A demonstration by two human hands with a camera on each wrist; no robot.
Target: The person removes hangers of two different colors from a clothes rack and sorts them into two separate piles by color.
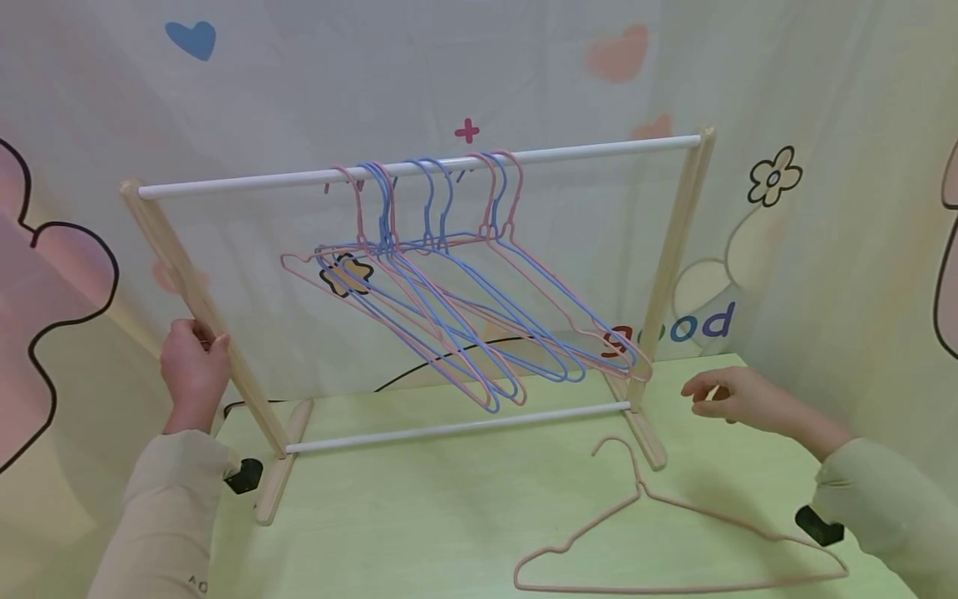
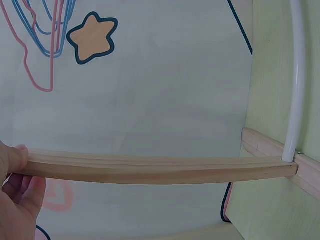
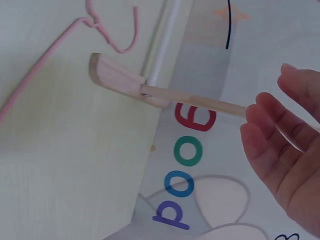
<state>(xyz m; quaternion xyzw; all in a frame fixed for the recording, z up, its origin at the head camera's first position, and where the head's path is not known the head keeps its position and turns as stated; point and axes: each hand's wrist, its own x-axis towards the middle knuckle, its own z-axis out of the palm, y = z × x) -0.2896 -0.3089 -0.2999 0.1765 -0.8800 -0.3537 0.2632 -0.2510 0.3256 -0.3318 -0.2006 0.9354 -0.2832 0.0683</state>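
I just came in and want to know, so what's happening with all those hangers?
A person's left hand is holding the left wooden post of a rack that stands on a green table. Their right hand is beside the rack's other end, holding nothing. Several pink and blue hangers hang by their hooks from the white top bar. One more pink hanger lies on the table, in front of the rack.

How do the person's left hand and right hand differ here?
The left hand grips a wooden post; the right hand holds nothing. The left hand's fingers curl round the post, while the right hand's are loosely bent. Both hands are bare, with pale sleeves behind them.
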